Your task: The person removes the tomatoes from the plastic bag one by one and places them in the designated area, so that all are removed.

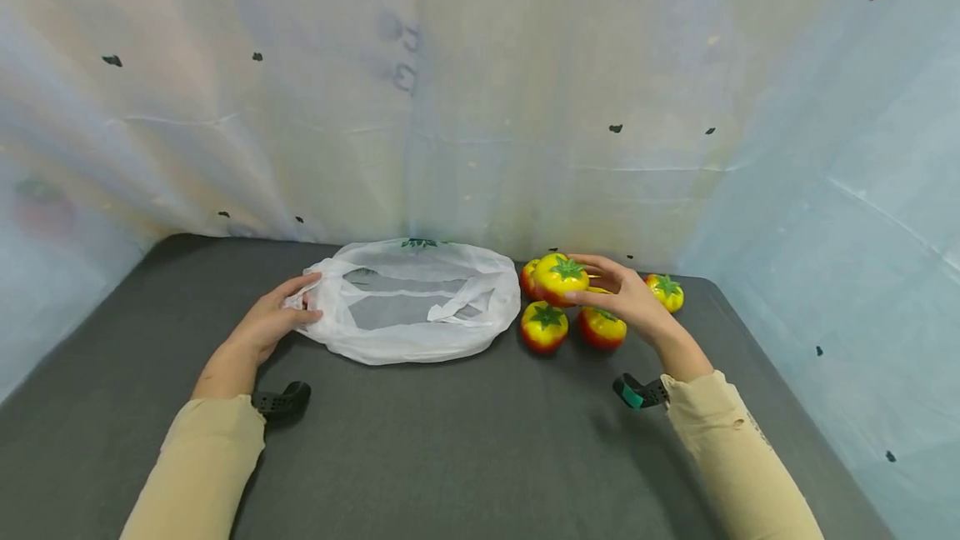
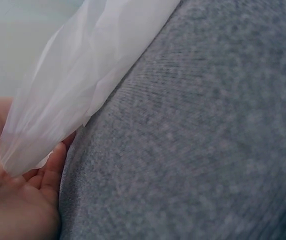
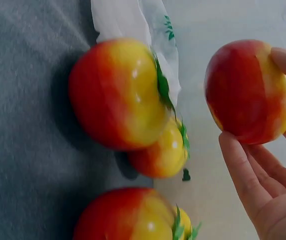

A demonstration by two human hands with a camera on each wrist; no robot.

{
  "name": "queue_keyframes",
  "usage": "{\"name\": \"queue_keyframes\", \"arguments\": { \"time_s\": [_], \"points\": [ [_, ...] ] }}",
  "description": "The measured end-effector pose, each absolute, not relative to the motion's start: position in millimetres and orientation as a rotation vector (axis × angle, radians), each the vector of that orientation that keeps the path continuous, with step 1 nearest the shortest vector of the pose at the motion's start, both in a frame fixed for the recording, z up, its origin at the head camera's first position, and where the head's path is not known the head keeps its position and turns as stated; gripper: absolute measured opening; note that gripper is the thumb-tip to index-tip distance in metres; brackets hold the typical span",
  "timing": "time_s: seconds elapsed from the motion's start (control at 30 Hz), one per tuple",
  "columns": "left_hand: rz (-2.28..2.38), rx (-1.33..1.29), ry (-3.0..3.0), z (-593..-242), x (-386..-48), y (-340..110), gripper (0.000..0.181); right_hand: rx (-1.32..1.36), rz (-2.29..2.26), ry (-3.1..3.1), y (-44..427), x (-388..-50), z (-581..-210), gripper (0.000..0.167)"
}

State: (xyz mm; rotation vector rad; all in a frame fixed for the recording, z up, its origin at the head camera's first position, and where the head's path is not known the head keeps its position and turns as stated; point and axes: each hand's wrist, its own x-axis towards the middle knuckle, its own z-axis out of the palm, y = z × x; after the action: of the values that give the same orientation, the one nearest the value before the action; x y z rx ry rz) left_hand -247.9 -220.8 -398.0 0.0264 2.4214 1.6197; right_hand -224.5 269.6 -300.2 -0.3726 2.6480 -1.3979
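A white plastic bag [image 1: 420, 347] lies on the table with its wide mouth facing up. My left hand [image 1: 270, 319] pinches the bag's left end between thumb and fingers; in the left wrist view the gathered film [image 2: 58, 100] runs into the palm. Over on the right, my right hand [image 1: 628, 300] holds a red-and-yellow artificial tomato [image 1: 557, 280] with green leaves. The right wrist view shows this tomato [image 3: 248, 95] raised off the table between thumb and fingertips. Below it rest a front tomato [image 1: 544, 328] and another [image 1: 602, 330] beside it.
One more tomato [image 1: 528, 277] sits behind, against the bag's right side, partly hidden. Another tomato [image 1: 665, 293] stands right of my right hand near the table's back corner. Pale sheeting [image 1: 480, 107] hangs along the back and sides of the dark grey table [image 1: 450, 448].
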Motion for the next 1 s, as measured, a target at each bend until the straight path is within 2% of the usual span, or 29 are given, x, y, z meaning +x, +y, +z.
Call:
{"name": "queue_keyframes", "arguments": {
  "time_s": [1.0],
  "points": [
    [1.624, 0.031, 2.416, -397, -243, -218, 0.077, -0.245, -1.391, 2.710, 326, -209, -302, 0.065]
  ]
}}
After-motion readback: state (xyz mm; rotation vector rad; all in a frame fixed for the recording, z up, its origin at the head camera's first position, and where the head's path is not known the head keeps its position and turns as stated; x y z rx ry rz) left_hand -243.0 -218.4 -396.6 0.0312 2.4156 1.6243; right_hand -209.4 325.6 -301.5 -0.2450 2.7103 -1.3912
